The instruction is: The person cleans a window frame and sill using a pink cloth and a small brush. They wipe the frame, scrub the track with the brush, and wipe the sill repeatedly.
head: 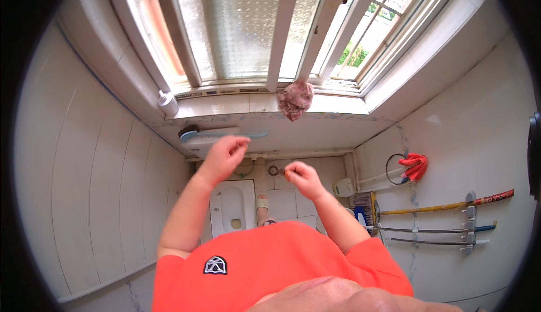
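Observation:
My left hand (pixel 225 158) is raised with its fingers curled, in front of a light-blue long-handled brush (pixel 255 135) lying on a white cistern (pixel 198 147). My right hand (pixel 305 180) hangs to the right with its fingers bent inward, and from above it appears close to the round floor drain (pixel 273 170). Both hands are slightly blurred, and whether anything small is pinched in their fingertips cannot be made out. The hands are apart from each other. Beyond them, a crumpled pinkish cloth (pixel 295 99) hangs over the edge of the tiled windowsill (pixel 228 106).
A white bottle (pixel 168 104) stands at the sill's left end, below a sliding window (pixel 245 24). A white squat toilet (pixel 232 206) is set in the floor. On the right wall hang a red cloth (pixel 414 167) and a rack (pixel 470 223) with long-handled cleaning tools.

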A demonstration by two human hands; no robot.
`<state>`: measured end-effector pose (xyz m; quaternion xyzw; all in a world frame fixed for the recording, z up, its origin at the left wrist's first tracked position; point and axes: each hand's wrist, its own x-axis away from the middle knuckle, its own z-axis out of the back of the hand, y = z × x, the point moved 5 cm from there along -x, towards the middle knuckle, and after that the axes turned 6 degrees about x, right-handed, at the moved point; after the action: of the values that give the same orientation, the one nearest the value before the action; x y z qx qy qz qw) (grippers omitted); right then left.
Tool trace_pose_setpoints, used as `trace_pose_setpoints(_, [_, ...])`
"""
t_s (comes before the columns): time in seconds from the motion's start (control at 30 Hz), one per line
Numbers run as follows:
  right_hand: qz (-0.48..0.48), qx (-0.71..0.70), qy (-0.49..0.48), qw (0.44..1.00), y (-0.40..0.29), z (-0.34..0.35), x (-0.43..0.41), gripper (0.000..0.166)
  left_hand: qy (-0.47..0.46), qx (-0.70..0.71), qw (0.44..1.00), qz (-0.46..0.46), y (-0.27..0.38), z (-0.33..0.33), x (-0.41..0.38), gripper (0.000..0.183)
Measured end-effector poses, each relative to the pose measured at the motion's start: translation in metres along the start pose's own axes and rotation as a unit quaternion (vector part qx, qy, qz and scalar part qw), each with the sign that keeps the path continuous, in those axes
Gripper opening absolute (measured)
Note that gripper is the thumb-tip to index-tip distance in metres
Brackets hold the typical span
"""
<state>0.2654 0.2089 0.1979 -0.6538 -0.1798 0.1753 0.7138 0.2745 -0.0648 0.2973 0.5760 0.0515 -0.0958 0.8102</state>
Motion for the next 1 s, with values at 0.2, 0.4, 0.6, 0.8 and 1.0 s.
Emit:
trace_pose_setpoints(0.2, [0.082,0.063,0.076,0.992,-0.063,0.088,-0.106,0.009,0.028,0.028,0.998,-0.053,0.043,0.027,-0.120,0.024])
trace_pose_setpoints(0.4, [0.179,0.089,0.144,0.969,-0.152,0.145,-0.197,0.012,0.056,-0.048,0.984,-0.160,0.087,0.041,-0.235,0.029])
trace_pose_setpoints(0.6, [0.332,0.251,0.255,0.873,-0.308,0.172,-0.282,0.011,0.238,-0.220,0.850,-0.415,0.156,0.050,-0.334,0.060])
trace_pose_setpoints(0.8, [0.422,0.308,0.303,0.797,-0.429,0.197,-0.351,0.016,0.305,-0.241,0.775,-0.498,0.176,0.039,-0.416,0.097])
trace_pose_setpoints(1.0, [0.453,0.341,0.322,0.758,-0.481,0.201,-0.377,0.011,0.301,-0.293,0.772,-0.478,0.162,0.029,-0.450,0.091])
